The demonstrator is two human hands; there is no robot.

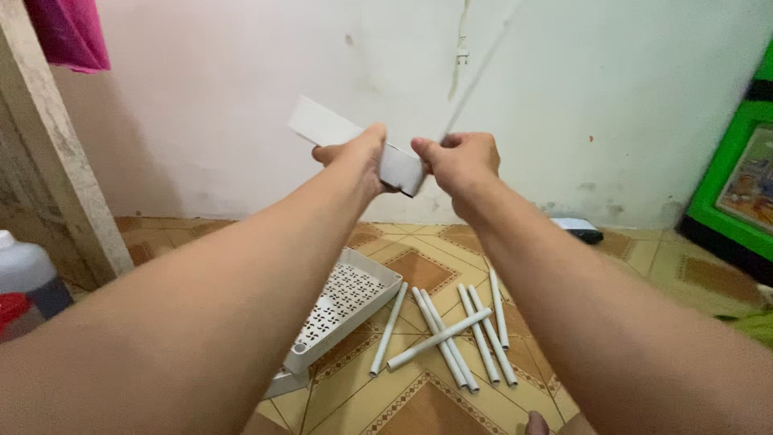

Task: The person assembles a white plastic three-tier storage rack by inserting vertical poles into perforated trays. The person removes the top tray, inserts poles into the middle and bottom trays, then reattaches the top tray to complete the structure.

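Bare forearms fill most of the view, both stretched straight out and up at about chest height. Left hand [354, 157] is curled around a flat white plastic panel [338, 133], gripping it near its right end so the piece slants up toward the left. Right hand [459, 161] is closed too, pinching the panel's right end, with a thin white rod [475, 80] running up from the fist toward the wall; it's blurry, so can't say more.

Below the arms, on the tiled floor [419, 270], a perforated white tray [342, 310] lies tilted under the left forearm. Just right of it, a scatter of white tubes [451, 330], one lying across the others. Further back by the wall [241, 97], a small dark-and-white object [578, 229]. White jug [28, 278] at the left edge, green cabinet [737, 169] at the right, pink cloth [68, 32] hanging top left.
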